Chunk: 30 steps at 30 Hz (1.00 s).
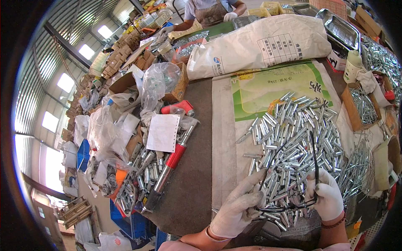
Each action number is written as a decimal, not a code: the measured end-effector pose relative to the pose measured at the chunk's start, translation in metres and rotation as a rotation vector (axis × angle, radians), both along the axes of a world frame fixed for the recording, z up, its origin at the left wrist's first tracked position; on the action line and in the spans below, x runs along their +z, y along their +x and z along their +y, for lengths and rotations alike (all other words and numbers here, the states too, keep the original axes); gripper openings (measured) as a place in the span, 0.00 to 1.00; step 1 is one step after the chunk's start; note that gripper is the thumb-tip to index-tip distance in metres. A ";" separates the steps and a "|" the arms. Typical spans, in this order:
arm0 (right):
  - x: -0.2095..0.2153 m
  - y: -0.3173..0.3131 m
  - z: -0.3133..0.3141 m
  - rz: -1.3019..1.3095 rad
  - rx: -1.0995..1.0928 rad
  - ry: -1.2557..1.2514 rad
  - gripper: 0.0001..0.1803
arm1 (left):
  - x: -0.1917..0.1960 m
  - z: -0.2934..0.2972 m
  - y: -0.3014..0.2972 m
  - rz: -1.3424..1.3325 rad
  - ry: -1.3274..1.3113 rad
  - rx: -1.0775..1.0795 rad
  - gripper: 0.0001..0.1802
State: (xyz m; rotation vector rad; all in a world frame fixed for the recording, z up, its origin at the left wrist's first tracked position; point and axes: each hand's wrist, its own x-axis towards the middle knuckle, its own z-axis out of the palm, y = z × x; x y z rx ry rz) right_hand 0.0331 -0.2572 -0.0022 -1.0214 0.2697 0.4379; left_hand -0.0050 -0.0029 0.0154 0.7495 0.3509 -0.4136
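Both my hands, in white work gloves, hold a pair of black-framed eyeglasses [315, 160] with the temples unfolded and pointing away from me. My left hand [238, 206] pinches the frame near its left corner. The right corner is between the closed fingers of my right hand [329, 195]. Beneath the glasses lies a heap of short silver metal tubes [289, 138], spread over a flattened white and green woven sack [224, 167].
A rolled white sack [247, 50] lies across the back. At left are a red-handled tool [167, 175], loose fittings and plastic bags [106, 129]. Long thin metal pins [358, 167] and a cardboard box [362, 108] stand right. Across the table, a person [209, 12] wears gloves.
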 end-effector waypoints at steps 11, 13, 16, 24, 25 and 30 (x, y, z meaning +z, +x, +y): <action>-0.002 -0.001 -0.001 -0.005 0.004 0.007 0.22 | 0.002 0.000 0.000 0.012 0.012 0.002 0.41; -0.001 -0.001 0.000 -0.002 0.003 0.000 0.22 | 0.003 0.000 0.001 0.015 0.012 -0.001 0.40; -0.001 0.000 0.000 0.000 -0.001 0.001 0.23 | 0.007 -0.001 0.002 0.021 0.047 0.008 0.40; 0.001 0.000 0.001 0.003 0.003 0.006 0.23 | 0.006 0.000 0.002 -0.008 0.068 -0.012 0.40; 0.000 0.000 0.001 0.003 0.003 0.006 0.23 | 0.006 0.000 0.002 -0.007 0.068 -0.012 0.40; 0.000 0.000 0.000 0.010 0.006 -0.005 0.22 | 0.007 -0.001 0.002 0.009 0.057 -0.009 0.40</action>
